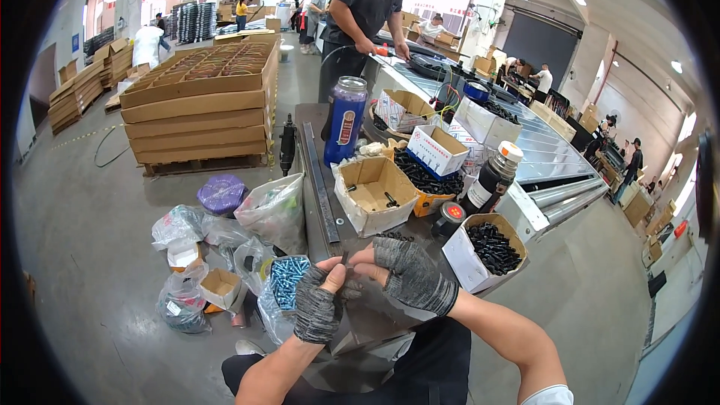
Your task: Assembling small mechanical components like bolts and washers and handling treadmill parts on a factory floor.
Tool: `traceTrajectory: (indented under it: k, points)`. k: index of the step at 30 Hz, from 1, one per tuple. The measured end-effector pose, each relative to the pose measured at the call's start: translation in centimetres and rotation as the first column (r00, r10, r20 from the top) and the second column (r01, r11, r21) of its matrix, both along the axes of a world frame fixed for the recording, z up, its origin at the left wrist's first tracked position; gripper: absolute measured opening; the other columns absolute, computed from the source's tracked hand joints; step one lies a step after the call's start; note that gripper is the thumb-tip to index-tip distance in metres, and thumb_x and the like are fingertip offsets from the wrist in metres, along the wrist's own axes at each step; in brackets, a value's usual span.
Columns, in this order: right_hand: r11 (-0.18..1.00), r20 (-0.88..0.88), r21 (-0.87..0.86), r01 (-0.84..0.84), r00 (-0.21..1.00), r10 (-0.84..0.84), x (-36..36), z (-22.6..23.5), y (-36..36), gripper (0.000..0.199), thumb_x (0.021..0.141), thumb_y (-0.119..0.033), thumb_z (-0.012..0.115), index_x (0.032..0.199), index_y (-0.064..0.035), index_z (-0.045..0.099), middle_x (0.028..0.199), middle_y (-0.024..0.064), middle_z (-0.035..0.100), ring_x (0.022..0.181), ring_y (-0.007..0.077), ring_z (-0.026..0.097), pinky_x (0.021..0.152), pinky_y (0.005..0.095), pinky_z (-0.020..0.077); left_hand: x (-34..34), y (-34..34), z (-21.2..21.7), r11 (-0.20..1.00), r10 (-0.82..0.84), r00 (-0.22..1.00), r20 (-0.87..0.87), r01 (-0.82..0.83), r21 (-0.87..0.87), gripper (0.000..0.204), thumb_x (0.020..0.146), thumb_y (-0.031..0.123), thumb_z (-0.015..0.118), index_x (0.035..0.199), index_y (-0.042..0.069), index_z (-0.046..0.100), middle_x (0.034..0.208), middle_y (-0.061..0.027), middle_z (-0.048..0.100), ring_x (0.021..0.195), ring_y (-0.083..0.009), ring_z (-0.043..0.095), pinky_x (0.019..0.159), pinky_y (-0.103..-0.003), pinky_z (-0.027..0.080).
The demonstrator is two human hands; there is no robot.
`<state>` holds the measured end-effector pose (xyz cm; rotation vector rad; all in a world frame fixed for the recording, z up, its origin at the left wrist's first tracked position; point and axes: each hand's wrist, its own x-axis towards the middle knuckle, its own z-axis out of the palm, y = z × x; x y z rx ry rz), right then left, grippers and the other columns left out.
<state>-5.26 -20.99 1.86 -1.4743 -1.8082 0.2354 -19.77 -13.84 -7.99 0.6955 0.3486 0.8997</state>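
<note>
From the wearer's head, one fisheye is looking forward and down at the nearby counter point(384, 309), low centre.

- Holding the left hand point(318, 303) and right hand point(405, 271) close together above the dark bench point(382, 312), leaving any grip hard to read!
- Wearing grey fingerless gloves point(426, 282) on both!
- Showing blue screws point(288, 282) just beside the left hand, black fasteners point(493, 247) in a white box point(466, 267) near the right wrist!
</note>
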Motion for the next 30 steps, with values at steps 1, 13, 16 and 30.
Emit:
traceTrajectory:
  k: [1, 13, 16, 30]
  points:
    - [1.0, -0.001, -0.004, 0.0, 1.0, 0.0, -0.2, 0.4, -0.1, 0.012, 0.09, -0.012, 0.069, 0.099, -0.0047, 0.07, 0.089, 0.0103, 0.069, 0.083, 0.0276, 0.065, 0.075, 0.0362, 0.0511, 0.0, 0.2, -0.1, 0.999, 0.012, 1.0, -0.011, -0.012, 0.052, 0.028, 0.099, 0.016, 0.064, 0.119, -0.003, 0.062, 0.103, -0.0103, 0.071, 0.091, -0.0178, 0.068, 0.08, -0.03, 0.055]
    - [0.934, 0.312, -0.295, 0.2, 0.944, -0.104, 8.4, -2.2, -1.7, 0.022, 0.083, -0.008, 0.071, 0.105, -0.0044, 0.068, 0.094, 0.0115, 0.062, 0.092, 0.028, 0.064, 0.081, 0.0377, 0.051, 0.3, 0.8, -0.3, 1.0, -0.016, 1.0, -0.023, 0.016, 0.011, 0.03, 0.096, 0.016, 0.067, 0.12, -0.001, 0.059, 0.097, -0.013, 0.07, 0.079, -0.0213, 0.069, 0.067, -0.031, 0.056]
    - [0.95, 0.321, -0.267, 0.164, 0.944, -0.073, 8.8, -3.0, -1.4, 0.025, 0.082, -0.009, 0.072, 0.106, -0.0048, 0.067, 0.095, 0.0117, 0.063, 0.093, 0.0289, 0.065, 0.082, 0.0381, 0.0514, 0.2, 1.1, -0.9, 0.998, -0.033, 0.999, -0.029, 0.035, 0.048, 0.031, 0.097, 0.015, 0.067, 0.121, -0.004, 0.059, 0.102, -0.0152, 0.07, 0.088, -0.0236, 0.071, 0.074, -0.036, 0.06]
    - [0.894, -0.515, -0.446, -0.051, 0.831, -0.209, 2.7, 1.6, 0.4, 0.019, 0.091, -0.019, 0.073, 0.102, -0.005, 0.068, 0.081, -0.0023, 0.064, 0.074, 0.0055, 0.057, 0.063, 0.0237, 0.0467, -0.6, 0.6, 0.3, 0.964, -0.054, 0.981, -0.187, 0.1, 0.247, 0.028, 0.094, 0.015, 0.07, 0.116, -0.002, 0.062, 0.101, -0.0095, 0.07, 0.09, -0.0186, 0.068, 0.081, -0.031, 0.055]
